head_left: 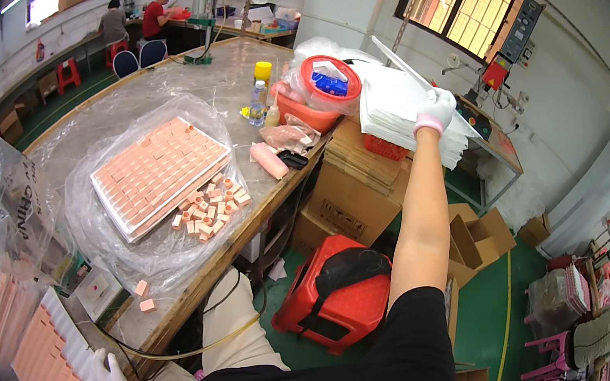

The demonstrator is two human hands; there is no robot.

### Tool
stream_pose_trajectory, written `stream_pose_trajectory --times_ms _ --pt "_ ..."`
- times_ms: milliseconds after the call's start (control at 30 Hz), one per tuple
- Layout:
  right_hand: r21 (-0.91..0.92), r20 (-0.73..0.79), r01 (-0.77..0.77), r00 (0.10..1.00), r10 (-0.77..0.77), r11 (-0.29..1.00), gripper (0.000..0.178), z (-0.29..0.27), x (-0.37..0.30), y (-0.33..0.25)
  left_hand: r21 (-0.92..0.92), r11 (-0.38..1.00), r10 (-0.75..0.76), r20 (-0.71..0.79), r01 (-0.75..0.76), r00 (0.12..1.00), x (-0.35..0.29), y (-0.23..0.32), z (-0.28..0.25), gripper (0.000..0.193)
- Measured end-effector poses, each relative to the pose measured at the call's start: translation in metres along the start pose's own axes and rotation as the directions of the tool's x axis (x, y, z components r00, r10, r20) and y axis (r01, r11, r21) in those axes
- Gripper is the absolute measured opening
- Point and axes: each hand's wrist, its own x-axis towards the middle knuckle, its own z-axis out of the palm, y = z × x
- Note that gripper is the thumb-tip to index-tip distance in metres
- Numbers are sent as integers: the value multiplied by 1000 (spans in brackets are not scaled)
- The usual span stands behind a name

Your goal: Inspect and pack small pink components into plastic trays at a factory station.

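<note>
My right hand (435,109), in a white glove with a pink cuff, reaches far forward at arm's length. Its fingers are closed on a white sheet (409,74) that tilts up from a thick stack of white sheets (390,107). At the lower left, my left hand (110,377), also gloved in white, is beside the edge of a white tray (51,348) with rows of peach-coloured blocks. Its visible fingers are apart, and part of the hand is cut off by the picture's edge. Another filled tray (159,173) lies on clear plastic on the table.
Loose peach blocks (209,209) lie beside the tray on the table (262,58). Cardboard boxes (352,190) stand under the white stack. A red stool (336,298) bears a black pad. A red tub (329,84), bottles and pouches crowd the table's far corner. Other people sit farther off.
</note>
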Motion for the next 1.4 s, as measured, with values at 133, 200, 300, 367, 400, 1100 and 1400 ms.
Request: stream_pose_trajectory --times_ms 133,200,300,367,400,1100,1400 --pt "249 2 -2 1000 1 968 18 -32 -7 -21 4 1000 -16 27 16 999 5 14 2 23" --pt "486 11 26 999 -36 874 17 -46 -33 -33 -39 653 -688 387 756 614 28 41 -12 25" --pt "759 157 -97 987 -36 644 24 -95 -119 -90 -138 451 -781 417 882 465 28 30 -15 30" --pt "763 196 -161 981 13 626 18 -128 -171 -80 -276 306 -699 585 911 412 63 24 9 33" --pt "760 216 -138 975 -46 635 16 -140 -198 -93 -326 134 -607 720 936 337 83 17 8 37" --pt "694 677 -280 566 -470 663 14 -278 -382 -77 -575 -7 143 809 818 570 254 -43 52 52" --pt "810 586 -349 489 -646 471 11 -231 -433 -116 -339 406 -417 757 849 502 245 9 -129 41"
